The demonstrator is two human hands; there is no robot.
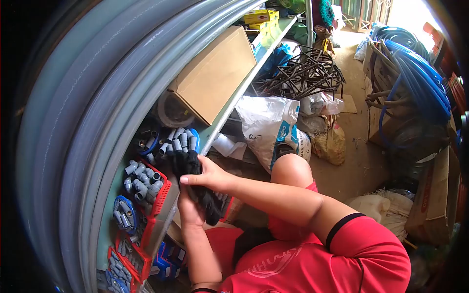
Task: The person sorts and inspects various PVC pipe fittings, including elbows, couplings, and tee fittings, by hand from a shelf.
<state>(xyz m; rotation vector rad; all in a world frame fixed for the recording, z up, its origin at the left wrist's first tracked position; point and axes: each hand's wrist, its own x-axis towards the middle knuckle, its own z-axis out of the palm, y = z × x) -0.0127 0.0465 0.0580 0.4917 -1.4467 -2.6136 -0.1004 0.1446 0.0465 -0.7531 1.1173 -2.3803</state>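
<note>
Both hands meet on a bunched black cloth [210,202] beside the edge of a low shelf. My right hand [212,175] comes in from the right with its thumb pressed over the upper part of the cloth. Below it, my left hand [190,209] wraps the cloth from the left side, its fingers partly hidden. The cloth's upper end lies against grey pipe fittings [181,139] in a blue-rimmed container. Close by on the left, a red basket [165,196] holds grey elbow fittings [140,178].
Large grey pipe coils [88,122] curve along the left. A cardboard box [215,73] sits on the shelf. A white sack [266,124] and bent metal rods [308,73] lie ahead. Blue hose coils [420,83] and an open carton [435,195] are at right.
</note>
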